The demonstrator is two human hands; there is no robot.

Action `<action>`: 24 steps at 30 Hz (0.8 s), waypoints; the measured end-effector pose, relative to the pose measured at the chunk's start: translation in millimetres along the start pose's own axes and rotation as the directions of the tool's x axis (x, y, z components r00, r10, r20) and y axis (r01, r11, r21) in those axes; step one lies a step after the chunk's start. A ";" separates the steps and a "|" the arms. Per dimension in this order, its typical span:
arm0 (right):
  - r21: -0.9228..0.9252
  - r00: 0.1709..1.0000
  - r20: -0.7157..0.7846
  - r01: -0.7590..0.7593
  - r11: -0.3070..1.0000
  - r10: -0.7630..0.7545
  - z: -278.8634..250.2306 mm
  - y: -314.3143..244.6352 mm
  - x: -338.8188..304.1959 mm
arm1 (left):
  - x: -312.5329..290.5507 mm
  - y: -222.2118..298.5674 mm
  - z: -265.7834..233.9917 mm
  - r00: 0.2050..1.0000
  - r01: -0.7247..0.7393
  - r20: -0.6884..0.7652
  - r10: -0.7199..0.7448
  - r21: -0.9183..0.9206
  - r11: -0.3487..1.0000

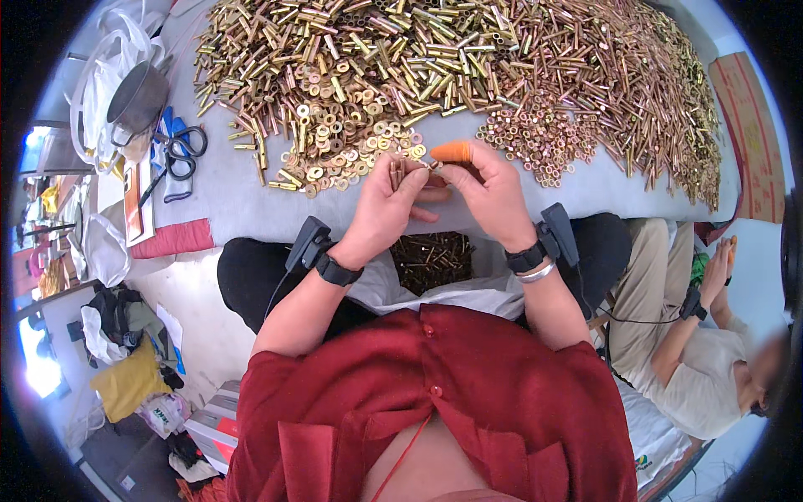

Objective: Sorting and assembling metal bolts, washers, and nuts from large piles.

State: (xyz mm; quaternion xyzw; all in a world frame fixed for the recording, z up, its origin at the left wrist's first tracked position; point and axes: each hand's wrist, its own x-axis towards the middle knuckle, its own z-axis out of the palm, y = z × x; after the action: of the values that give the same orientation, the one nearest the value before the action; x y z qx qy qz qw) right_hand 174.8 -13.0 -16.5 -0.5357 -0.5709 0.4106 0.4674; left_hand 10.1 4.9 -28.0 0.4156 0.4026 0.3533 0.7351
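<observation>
My left hand (391, 191) is closed, with a couple of brass-coloured metal bolts (397, 172) showing between its fingers. Facing it, my right hand (487, 186) pinches with thumb and forefinger at a small metal piece too small to name. An orange finger cover (452, 151) sits on the right forefinger. Both sets of fingertips meet just in front of a heap of flat washers (339, 138). Small nuts (539, 138) lie in a pile beyond my right hand. Long metal sleeves (418, 50) are heaped farther back. Below my hands, a container of dark metal pieces (432, 261) sits between my legs.
On the grey tabletop (242, 194), scissors (181, 153) and a dark metal pot (138, 96) are at the left. A red cloth (173, 239) lies on the near left edge. Cardboard (751, 138) stands far right. A co-worker (698, 368) sits close on my right.
</observation>
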 end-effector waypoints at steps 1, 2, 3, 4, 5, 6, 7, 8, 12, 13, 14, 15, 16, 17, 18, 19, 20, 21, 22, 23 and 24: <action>-0.017 0.999 -0.028 0.045 0.999 -0.046 0.5 0.4 -2.3 | 0.4 -1.0 -0.7 1.000 -0.003 0.001 0.003 -0.011 1.000; -0.020 0.998 -0.030 0.046 0.999 -0.046 0.7 0.1 -4.2 | 1.0 -3.1 -0.9 1.000 -0.004 0.004 0.004 -0.012 1.000; -0.022 0.998 -0.040 0.057 0.998 -0.058 1.4 -0.6 -6.2 | 0.6 -5.6 -0.7 1.000 -0.029 0.000 0.029 0.041 0.999; -0.026 0.996 -0.052 0.068 0.997 -0.069 1.6 -1.0 -7.4 | 0.2 -7.3 0.3 0.999 -0.054 0.000 0.055 0.093 0.994; -0.035 0.996 -0.063 0.067 0.997 -0.069 0.5 0.0 -8.5 | 0.5 -7.4 2.4 0.998 -0.055 0.013 0.054 0.091 0.994; -0.050 0.995 -0.070 0.074 0.996 -0.077 -0.6 2.5 -10.0 | 0.8 -6.8 4.2 0.999 -0.041 -0.001 0.041 0.100 0.994; -0.068 0.993 -0.081 0.080 0.994 -0.085 -1.9 4.3 -11.6 | 0.9 -6.3 6.2 1.000 -0.026 -0.011 0.027 0.108 0.994; -0.101 0.992 -0.082 0.092 0.991 -0.100 -2.6 3.5 -12.1 | 1.0 -4.7 8.7 1.000 -0.029 0.016 0.027 0.103 0.994; -0.202 0.957 -0.060 0.268 0.942 -0.285 4.1 6.2 -9.5 | -4.1 -8.1 -0.2 0.995 -0.088 -0.021 0.094 0.214 0.973; -0.180 0.957 -0.048 0.273 0.945 -0.286 7.2 7.1 -8.7 | -5.6 -8.7 -1.7 0.992 -0.104 -0.040 0.116 0.232 0.967; -0.183 0.951 -0.079 0.280 0.942 -0.298 9.7 8.0 -8.0 | -5.6 -8.9 -4.3 0.993 -0.096 -0.037 0.108 0.241 0.966; -0.180 0.944 -0.104 0.291 0.940 -0.312 12.7 8.8 -8.8 | -4.5 -11.1 -5.4 0.987 -0.147 -0.022 0.159 0.267 0.952; -0.137 0.948 -0.089 0.293 0.946 -0.307 10.4 8.9 -9.4 | -2.5 -13.4 -5.5 0.982 -0.180 -0.008 0.190 0.278 0.943; -0.155 0.946 -0.105 0.288 0.945 -0.305 9.5 7.5 -8.7 | -3.1 -13.2 -5.8 0.975 -0.208 -0.009 0.221 0.296 0.932; -0.159 0.937 -0.080 0.324 0.933 -0.339 8.6 5.8 -7.7 | -2.2 -11.5 -4.5 0.976 -0.213 0.010 0.219 0.290 0.933; -0.158 0.927 -0.052 0.361 0.919 -0.372 6.6 3.8 -8.0 | -2.3 -6.9 -3.1 0.983 -0.183 0.025 0.182 0.226 0.957; -0.156 0.930 -0.031 0.356 0.921 -0.365 4.6 -0.1 -8.8 | -2.9 -2.9 -2.6 0.989 -0.149 0.034 0.145 0.163 0.975; -0.157 0.930 -0.032 0.356 0.921 -0.365 4.0 1.0 -10.2 | -3.0 -0.1 -2.2 0.989 -0.149 0.036 0.145 0.163 0.975; -0.152 0.928 -0.043 0.361 0.920 -0.371 4.5 3.4 -11.3 | -2.9 2.4 -2.3 0.993 -0.105 0.065 0.096 0.152 0.983; -0.135 0.923 -0.046 0.373 0.918 -0.382 6.9 2.7 -10.4 | -4.3 5.5 -4.3 0.996 -0.062 0.078 0.051 0.146 0.987; -0.113 0.922 -0.034 0.380 0.918 -0.386 8.8 1.9 -10.1 | -5.9 7.4 -5.3 0.997 -0.062 0.054 0.054 0.153 0.986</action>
State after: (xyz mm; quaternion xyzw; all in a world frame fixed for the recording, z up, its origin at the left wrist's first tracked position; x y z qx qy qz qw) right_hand 166.5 -22.6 -21.3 -0.4486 -0.6722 0.2659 0.5255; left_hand 1.5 4.5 -21.4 0.4916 0.3980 0.3318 0.6999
